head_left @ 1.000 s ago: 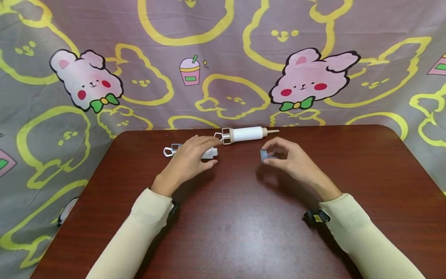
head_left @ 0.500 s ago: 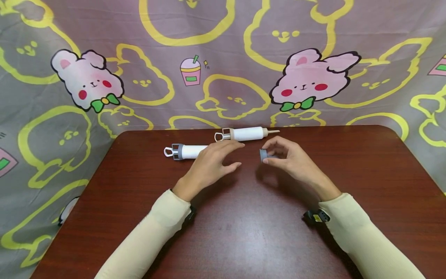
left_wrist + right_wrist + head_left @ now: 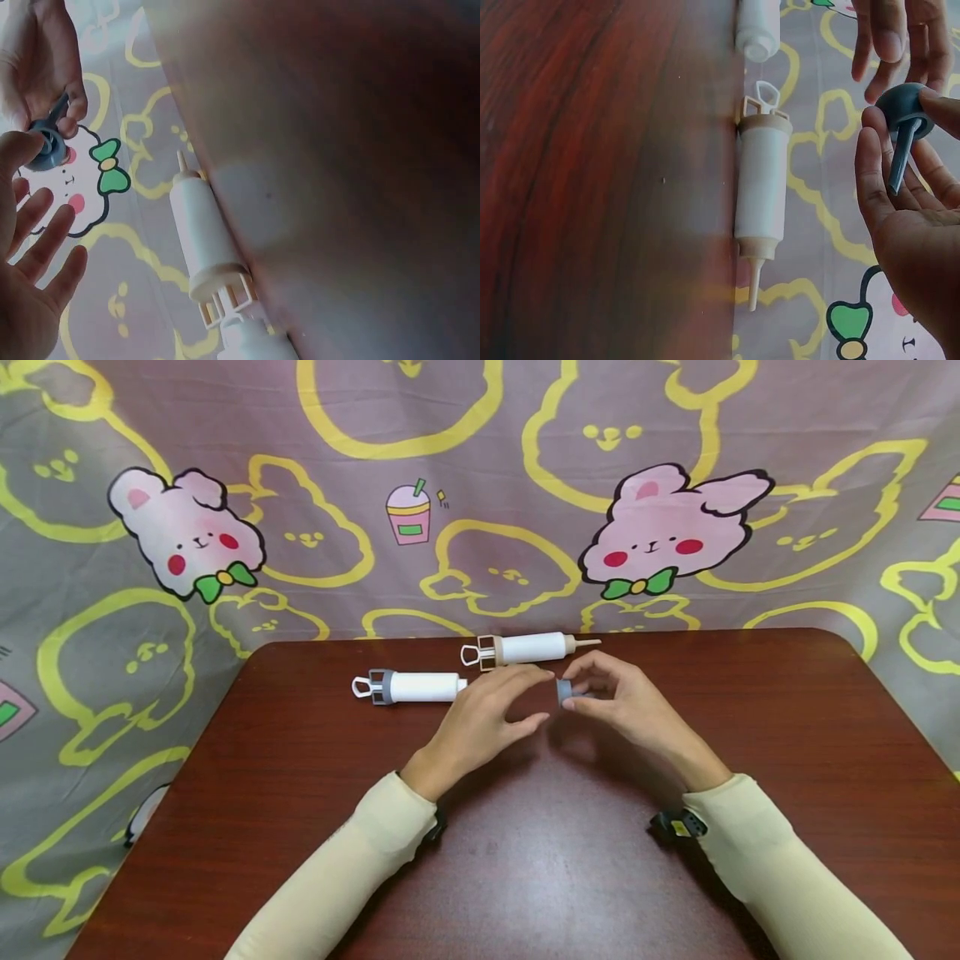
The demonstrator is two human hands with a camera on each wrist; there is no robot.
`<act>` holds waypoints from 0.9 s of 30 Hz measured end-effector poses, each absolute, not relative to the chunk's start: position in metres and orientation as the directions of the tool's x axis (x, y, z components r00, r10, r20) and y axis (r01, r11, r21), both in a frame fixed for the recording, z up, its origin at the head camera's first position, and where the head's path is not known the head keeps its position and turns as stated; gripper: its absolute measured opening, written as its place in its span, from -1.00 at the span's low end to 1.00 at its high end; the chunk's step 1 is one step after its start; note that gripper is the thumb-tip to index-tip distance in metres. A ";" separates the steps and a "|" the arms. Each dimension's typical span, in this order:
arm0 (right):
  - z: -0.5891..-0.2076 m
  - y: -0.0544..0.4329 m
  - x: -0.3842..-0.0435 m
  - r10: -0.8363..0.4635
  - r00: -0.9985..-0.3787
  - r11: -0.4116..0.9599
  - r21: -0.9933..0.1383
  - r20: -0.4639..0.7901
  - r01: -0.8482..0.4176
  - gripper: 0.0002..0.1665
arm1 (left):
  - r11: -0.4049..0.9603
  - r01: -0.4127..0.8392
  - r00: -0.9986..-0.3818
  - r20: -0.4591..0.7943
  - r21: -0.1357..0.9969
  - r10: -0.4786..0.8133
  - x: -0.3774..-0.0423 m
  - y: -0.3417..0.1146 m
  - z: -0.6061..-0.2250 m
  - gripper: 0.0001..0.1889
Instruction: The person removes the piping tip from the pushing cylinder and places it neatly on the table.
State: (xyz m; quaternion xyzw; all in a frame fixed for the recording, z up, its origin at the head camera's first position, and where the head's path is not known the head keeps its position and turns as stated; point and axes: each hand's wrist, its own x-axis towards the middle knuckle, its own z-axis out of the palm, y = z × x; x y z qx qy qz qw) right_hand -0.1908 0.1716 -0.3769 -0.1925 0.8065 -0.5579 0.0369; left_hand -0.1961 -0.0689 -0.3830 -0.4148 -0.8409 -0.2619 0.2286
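Observation:
My right hand [image 3: 633,714] pinches a grey nozzle cap [image 3: 564,692] between thumb and fingers above the table. In the right wrist view, the nozzle cap [image 3: 901,103] has a rounded head and a thin spout pointing toward the right palm. My left hand [image 3: 487,722] hovers just left of it, fingers loosely bent; in the right wrist view its fingertips hang close to the cap, seemingly apart from it. Behind the left hand lies a white syringe [image 3: 423,687] with a grey collar and ring handle, its front end without a nozzle. Part of its tip is hidden by that hand.
A second white syringe [image 3: 532,648], with beige collar and thin beige spout, lies at the back of the brown table [image 3: 540,860]. A patterned cloth [image 3: 510,460] hangs right behind the table's far edge.
My left hand has moved right, from over the grey-collared syringe to close beside the nozzle cap, uncovering most of that syringe. The right hand has stayed almost still with the cap.

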 end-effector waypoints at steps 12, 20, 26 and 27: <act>-0.375 0.169 -0.192 -0.354 -0.920 0.274 -0.922 0.166 -0.272 -0.66 | 0.485 0.839 -0.516 0.645 0.248 0.564 -0.196 -0.061 -0.383 -0.55; -0.372 0.167 -0.191 -0.359 -0.919 0.252 -0.931 0.164 -0.265 -0.66 | 0.466 0.845 -0.509 0.660 0.262 0.552 -0.196 -0.059 -0.381 -0.57; -0.373 0.166 -0.189 -0.359 -0.921 0.230 -0.941 0.154 -0.247 -0.67 | 0.448 0.853 -0.499 0.667 0.267 0.553 -0.197 -0.059 -0.382 -0.58; -0.373 0.166 -0.189 -0.359 -0.920 0.227 -0.942 0.155 -0.248 -0.67 | 0.445 0.855 -0.497 0.667 0.267 0.555 -0.197 -0.059 -0.382 -0.59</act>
